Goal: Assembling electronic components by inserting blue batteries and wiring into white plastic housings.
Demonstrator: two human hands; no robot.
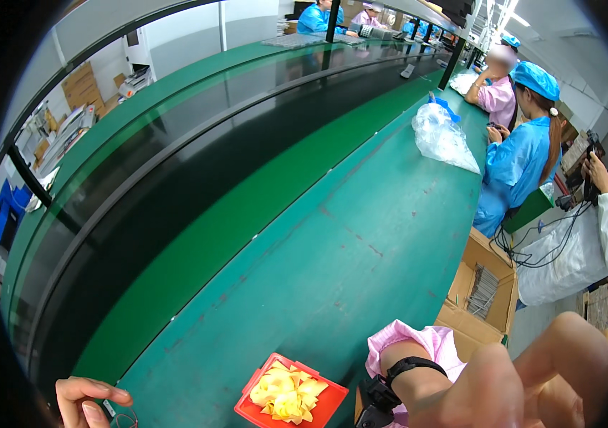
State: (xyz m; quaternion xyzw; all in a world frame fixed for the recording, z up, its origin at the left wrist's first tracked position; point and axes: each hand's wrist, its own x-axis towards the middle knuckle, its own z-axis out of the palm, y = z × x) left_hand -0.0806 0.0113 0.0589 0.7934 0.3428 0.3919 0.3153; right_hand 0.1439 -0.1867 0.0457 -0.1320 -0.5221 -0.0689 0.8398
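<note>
Meanwhile, at a green workbench (361, 235) beside a black conveyor belt (175, 192), the left hand (86, 401) pinches a small wire part (122, 417) with curled fingers at the table's near edge. The right hand (532, 385) rises close to the camera, empty, fingers loosely spread. An orange tray (247, 408) of yellow slips (286, 392) sits between them, within reach of both.

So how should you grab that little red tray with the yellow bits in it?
Probably by the rim of the red tray, at the left edge nearest the left hand. The tray lies flat on the green table, and the yellow pieces are heaped loosely in the middle, so pinching the low wall from the side and keeping it level should keep them from spilling.
</note>
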